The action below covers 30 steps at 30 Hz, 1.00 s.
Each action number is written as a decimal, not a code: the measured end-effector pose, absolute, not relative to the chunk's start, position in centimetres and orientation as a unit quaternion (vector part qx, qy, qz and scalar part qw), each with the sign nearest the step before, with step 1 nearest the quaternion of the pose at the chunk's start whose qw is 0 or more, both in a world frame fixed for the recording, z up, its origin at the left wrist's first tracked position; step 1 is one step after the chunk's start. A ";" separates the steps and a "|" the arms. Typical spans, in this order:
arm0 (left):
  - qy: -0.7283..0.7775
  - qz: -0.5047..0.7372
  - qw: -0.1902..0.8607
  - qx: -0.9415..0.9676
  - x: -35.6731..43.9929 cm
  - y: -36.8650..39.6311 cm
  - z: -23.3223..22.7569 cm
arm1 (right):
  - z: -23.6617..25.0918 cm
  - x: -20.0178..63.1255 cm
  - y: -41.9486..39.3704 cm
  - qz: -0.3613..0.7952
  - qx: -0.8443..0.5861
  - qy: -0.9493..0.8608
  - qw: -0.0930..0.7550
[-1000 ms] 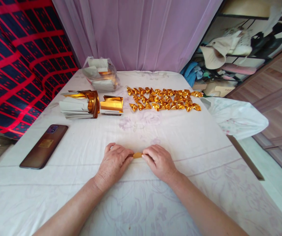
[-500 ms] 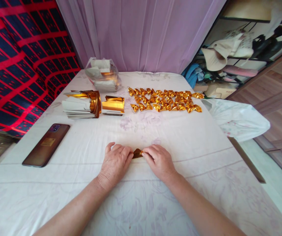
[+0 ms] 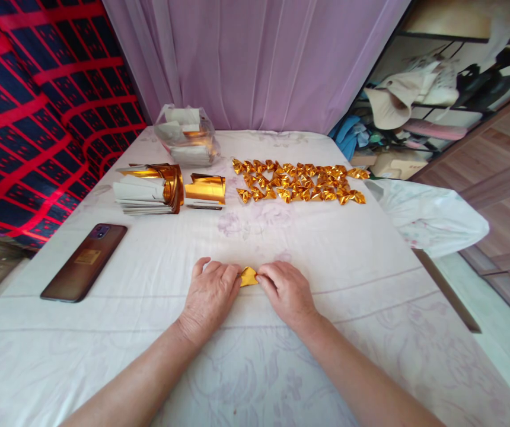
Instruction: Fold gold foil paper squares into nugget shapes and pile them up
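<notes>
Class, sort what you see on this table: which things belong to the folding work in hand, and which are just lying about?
In use:
left hand
right hand
gold paper piece pinched between them
folded gold pieces
gold sheet stack
bundle of sheets
bag of sheets

Lying about:
phone
hat
curtain

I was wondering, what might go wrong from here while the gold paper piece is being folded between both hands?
The gold paper piece is small and mostly hidden between the left hand and right hand, so a crease may go crooked. The soft, wrinkled sheet gives little firm backing for pressing. A sweeping arm could perhaps scatter the rows of folded gold pieces.
</notes>
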<state>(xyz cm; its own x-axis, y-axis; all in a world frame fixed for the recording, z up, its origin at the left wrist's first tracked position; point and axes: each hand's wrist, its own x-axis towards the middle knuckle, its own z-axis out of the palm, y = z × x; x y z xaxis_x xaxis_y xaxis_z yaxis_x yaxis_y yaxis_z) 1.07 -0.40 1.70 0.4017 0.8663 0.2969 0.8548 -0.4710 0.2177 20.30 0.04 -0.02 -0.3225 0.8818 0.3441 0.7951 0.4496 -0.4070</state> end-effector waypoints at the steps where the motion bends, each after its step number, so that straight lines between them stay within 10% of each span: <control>1: 0.513 0.184 0.013 0.839 1.1 -0.4 1.7 | 0.0 20.3 0.0 0.082 -0.518 -0.810 0.263; 30: 0.511 0.147 0.035 0.846 0.8 -0.4 1.8 | 0.3 20.0 0.1 0.085 -0.537 -0.811 0.217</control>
<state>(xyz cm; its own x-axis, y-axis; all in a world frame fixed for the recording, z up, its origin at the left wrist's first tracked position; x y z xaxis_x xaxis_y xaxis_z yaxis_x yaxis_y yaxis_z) 0.79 -0.38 1.77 0.4353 0.8745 0.2138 0.8540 -0.4763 0.2093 20.00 0.08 0.30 -0.3296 0.9073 0.2610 0.8338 0.4094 -0.3704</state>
